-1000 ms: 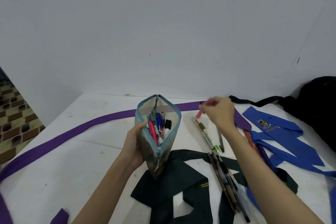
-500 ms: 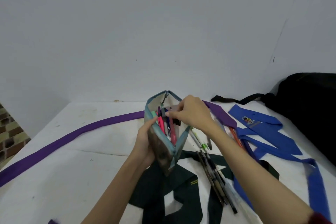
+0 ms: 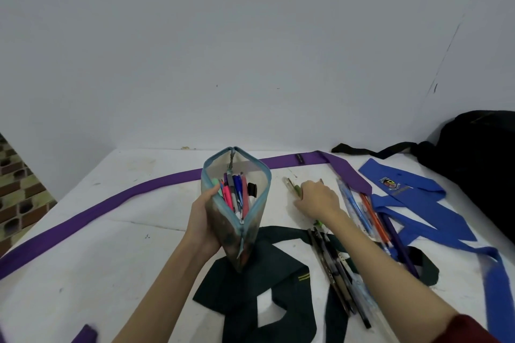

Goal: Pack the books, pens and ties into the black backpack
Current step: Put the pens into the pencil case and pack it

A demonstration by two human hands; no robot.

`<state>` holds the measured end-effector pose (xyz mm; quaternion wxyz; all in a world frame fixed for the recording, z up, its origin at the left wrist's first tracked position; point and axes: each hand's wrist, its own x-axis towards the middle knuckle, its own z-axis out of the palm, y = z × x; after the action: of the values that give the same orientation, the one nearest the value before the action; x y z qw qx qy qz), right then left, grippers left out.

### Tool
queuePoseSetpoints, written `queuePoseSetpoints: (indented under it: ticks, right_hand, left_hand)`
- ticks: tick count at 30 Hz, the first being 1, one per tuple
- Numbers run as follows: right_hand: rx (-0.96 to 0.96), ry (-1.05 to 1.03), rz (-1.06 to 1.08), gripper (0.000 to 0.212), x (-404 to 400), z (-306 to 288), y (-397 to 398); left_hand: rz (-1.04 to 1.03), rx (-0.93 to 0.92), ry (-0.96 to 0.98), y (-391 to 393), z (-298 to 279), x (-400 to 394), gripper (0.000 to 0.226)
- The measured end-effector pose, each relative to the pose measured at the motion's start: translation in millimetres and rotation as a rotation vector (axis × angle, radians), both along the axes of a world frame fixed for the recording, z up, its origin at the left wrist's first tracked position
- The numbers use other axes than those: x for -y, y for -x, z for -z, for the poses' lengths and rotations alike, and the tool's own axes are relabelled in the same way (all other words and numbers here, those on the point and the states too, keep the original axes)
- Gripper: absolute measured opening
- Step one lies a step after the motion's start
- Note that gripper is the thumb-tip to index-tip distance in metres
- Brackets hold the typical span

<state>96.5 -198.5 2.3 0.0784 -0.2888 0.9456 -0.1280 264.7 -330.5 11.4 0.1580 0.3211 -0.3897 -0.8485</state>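
**Pale wall, white table, pencil case half filled**

Pale grey wall [image 3: 250, 50] fills the upper half of the view, bare but for a few small specks and a thin dark crack running down at the right. At the far left a strip of brown and green patterned floor tile [image 3: 19, 198] shows beside the table edge.

Below the wall lies a white table [image 3: 97, 253], scuffed and faintly stained near its far edge. At the far right corner sits the black backpack [image 3: 479, 159], slumped against the wall, one strap trailing leftward along the table.

A long purple tie [image 3: 133, 195] sweeps across the table from the left edge to a point near the middle right. A blue tie [image 3: 418, 203] with a crest lies crumpled just beside the backpack, running toward the near right edge. A dark green tie [image 3: 264, 287] is looped on the near part of the table.

The left hand [image 3: 204, 220] grips the side of a blue-edged pencil case [image 3: 237, 203], held upright above the green tie with its mouth gaping; pens stand inside it. The right hand [image 3: 317, 199] reaches down to the table, fingers curled on a green pen [image 3: 295, 189]; whether it actually grips it is unclear.

Loose pens [image 3: 367, 214] lie in a row by the purple tie's tip, and a dark bundle of pens [image 3: 337, 270] rests on the green tie.
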Motion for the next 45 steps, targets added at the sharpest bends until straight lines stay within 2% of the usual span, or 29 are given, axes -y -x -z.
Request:
queuePoseSetpoints:
  ticks: [4, 7, 10, 13, 15, 17, 20, 23, 26, 29, 31, 34, 35, 37, 40, 42, 45]
  right_hand:
    - [-0.074, -0.050, -0.017, 0.022, 5.4, 6.7, -5.2]
    - [0.012, -0.012, -0.023, 0.011, 9.5, 2.7, -3.3]
    - [0.266, 0.237, 0.046, 0.025, 7.8, -16.3, 7.5]
    - [0.593, 0.665, 0.059, 0.018, -6.1, -60.3, 5.8]
    - [0.655, 0.812, -0.009, 0.017, -17.6, -92.4, -4.4]
    - [0.630, 0.749, -0.139, 0.020, -23.0, -115.4, -18.3]
    - [0.589, 0.499, -0.273, 0.021, -13.3, -123.5, -39.4]
    - [0.393, 0.366, -0.240, 0.023, 10.4, -105.9, -50.9]
    - [0.200, 0.307, -0.257, 0.036, 22.4, -88.0, -59.9]
    - [0.224, 0.459, -0.263, 0.038, 15.0, -88.5, -59.6]
    - [0.249, 0.636, -0.172, 0.032, 6.0, -92.5, -48.8]
    - [0.130, 0.763, 0.026, 0.028, -6.8, -77.4, -17.6]
    - [0.100, 0.717, 0.086, 0.027, -10.4, -65.5, -6.9]
    - [0.067, 0.487, 0.130, 0.025, -17.3, -37.7, 9.0]
    - [0.006, 0.095, 0.058, 0.025, -25.1, -0.2, 14.1]
    - [-0.034, 0.002, 0.022, 0.021, -25.3, 14.9, 10.0]
    - [-0.030, 0.023, 0.027, 0.014, -21.0, 21.3, 10.1]
  left_hand:
    - [0.012, -0.017, 0.024, -1.1, 3.7, 3.3, 0.034]
    - [0.013, -0.002, 0.038, 0.7, 2.4, 4.0, 0.043]
    - [0.019, -0.001, 0.073, 2.8, 0.2, 3.3, 0.045]
    - [0.039, -0.016, 0.101, 4.5, -3.2, 0.9, 0.041]
    - [0.043, -0.019, 0.112, 6.3, -5.0, -2.1, 0.041]
    - [0.059, -0.020, 0.117, 8.4, -6.6, -6.7, 0.046]
    - [0.082, -0.041, 0.096, 11.5, -10.0, -16.2, 0.047]
    - [0.105, -0.072, 0.061, 14.4, -14.4, -24.9, 0.045]
    - [0.136, -0.090, 0.064, 16.3, -15.4, -28.9, 0.038]
    - [0.131, -0.093, 0.081, 14.5, -14.8, -25.1, 0.046]
    - [0.116, -0.065, 0.084, 12.5, -13.4, -19.9, 0.055]
    - [0.082, -0.035, 0.072, 10.5, -8.6, -11.8, 0.049]
    - [0.073, -0.020, 0.071, 9.9, -6.4, -9.6, 0.050]
    - [0.072, -0.009, 0.070, 8.6, -3.2, -6.8, 0.050]
    - [0.064, 0.003, 0.073, 6.8, -0.3, -5.4, 0.045]
    - [0.065, 0.003, 0.075, 5.6, -0.2, -4.6, 0.042]
    - [0.055, 0.016, 0.081, 4.9, -0.5, -4.0, 0.043]
